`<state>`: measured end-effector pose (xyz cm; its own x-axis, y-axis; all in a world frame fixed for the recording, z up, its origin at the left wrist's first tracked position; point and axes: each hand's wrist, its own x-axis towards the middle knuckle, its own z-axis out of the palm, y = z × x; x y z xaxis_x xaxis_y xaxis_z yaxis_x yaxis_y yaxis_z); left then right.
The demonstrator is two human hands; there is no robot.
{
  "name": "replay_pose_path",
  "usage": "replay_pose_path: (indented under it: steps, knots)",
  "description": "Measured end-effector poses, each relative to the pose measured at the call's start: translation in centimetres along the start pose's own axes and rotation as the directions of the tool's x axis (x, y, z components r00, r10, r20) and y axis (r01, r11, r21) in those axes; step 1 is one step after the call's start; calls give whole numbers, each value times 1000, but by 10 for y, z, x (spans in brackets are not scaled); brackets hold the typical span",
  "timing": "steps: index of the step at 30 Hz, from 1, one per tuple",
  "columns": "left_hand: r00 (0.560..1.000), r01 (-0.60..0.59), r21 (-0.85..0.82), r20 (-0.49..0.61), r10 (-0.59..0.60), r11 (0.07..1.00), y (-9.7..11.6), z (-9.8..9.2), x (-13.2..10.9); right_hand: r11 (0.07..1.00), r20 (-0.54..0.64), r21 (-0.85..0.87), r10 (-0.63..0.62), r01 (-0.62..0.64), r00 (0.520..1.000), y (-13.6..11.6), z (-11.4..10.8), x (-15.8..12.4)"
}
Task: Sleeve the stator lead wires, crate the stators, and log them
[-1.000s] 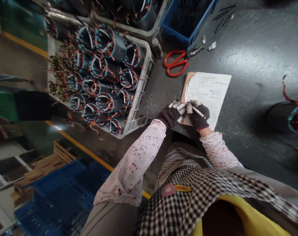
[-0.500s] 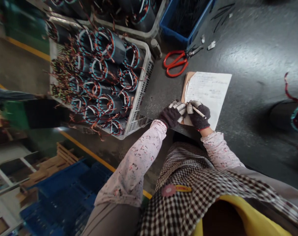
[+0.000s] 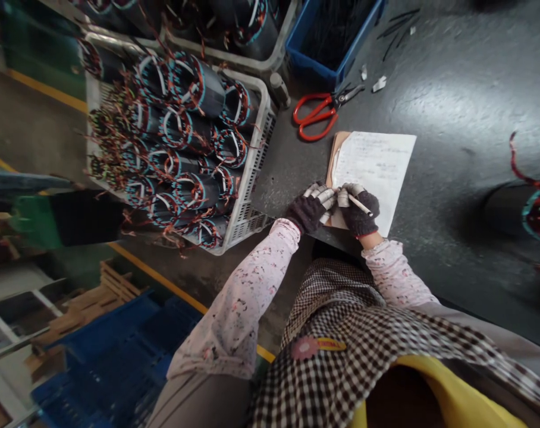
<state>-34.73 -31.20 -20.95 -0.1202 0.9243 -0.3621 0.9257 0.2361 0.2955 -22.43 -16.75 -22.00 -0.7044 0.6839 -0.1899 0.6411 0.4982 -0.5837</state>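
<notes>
On the dark table lies an open notebook (image 3: 377,157) with handwriting on its white page and a brown edge at the left. My right hand (image 3: 359,209), in a dark glove with pale fingertips, is closed around a white pen (image 3: 360,205) over the lower part of the page. Gloved the same way, my left hand (image 3: 311,207) rests at the notebook's lower left edge, its fingers extended toward the right hand. Whatever lies under the fingertips is hidden. Red-handled cutters (image 3: 315,116) lie above and left of the notebook.
A pale crate (image 3: 252,169) on the left holds several wound motor stators. Behind the cutters is a blue bin (image 3: 312,66) of dark pieces. Another stator (image 3: 511,208) stands at the right edge. Blue pallets (image 3: 113,351) lie on the floor.
The view has shifted slightly, moving the table objects a little left in the picture. Both hands keep nearly the same place at the notebook, with the pen still held.
</notes>
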Motion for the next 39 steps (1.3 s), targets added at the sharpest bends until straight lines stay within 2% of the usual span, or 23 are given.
replay_pose_path:
  steps: [6,18,25,30,33,39]
  knots:
    - [999,-41,-49,-33,39,998,-1,2,0,999,-21,43,-19,19,1000,2,-1,1]
    - [999,-42,33,-13,43,999,0,-2,1,996,-30,86,5,-3,1000,2,-1,-1]
    - [998,-49,17,-30,49,999,-1,0,0,999,-28,40,6,-5,1000,0,0,0]
    - [999,-50,-39,-7,49,998,-2,2,0,996,-54,83,37,-32,998,0,0,-1]
    - [998,-42,-49,-50,39,998,-4,6,0,996,-45,66,55,-51,998,0,0,-1]
    - [997,-47,-54,-59,44,997,-3,7,-1,1000,-36,14,22,-21,999,3,3,0]
